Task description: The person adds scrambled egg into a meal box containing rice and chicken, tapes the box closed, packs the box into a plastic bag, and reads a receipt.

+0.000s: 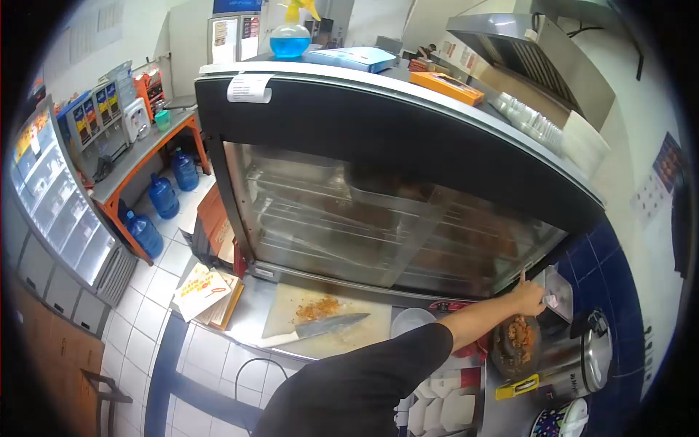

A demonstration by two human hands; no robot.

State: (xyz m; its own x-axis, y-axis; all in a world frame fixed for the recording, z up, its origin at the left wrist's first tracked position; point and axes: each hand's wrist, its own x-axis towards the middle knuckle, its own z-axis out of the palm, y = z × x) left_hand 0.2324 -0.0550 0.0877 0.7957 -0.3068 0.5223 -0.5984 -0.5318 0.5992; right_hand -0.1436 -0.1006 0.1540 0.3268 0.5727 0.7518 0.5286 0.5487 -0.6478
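**Right grip at metal container, far right of display case**

The black-sleeved arm (364, 379) is stretched rightward over the desk (502, 416). At its end the right grip (529, 297) is placed against or just beside the metal container (559, 293); one digit is raised, the rest curled. Whether anything is pinched cannot be told.

Surface and room: the glass-fronted display case (393, 218) is set behind the desk. A cutting board (280, 328) is laid before it, bearing a knife (328, 325) and chopped food (318, 309). The steel pot (598, 353) is seen at right, beside a dark dish (502, 364) with browned food (519, 337) in it, below the grip. A yellow-handled item (518, 387) is seen near both. White boxes (440, 411) are partly covered by the sleeve.

Edges: the grip is bounded by the case's lower right corner and blue wall tiles (608, 251). Open space is seen over the tiled floor (138, 320), left of the desk.
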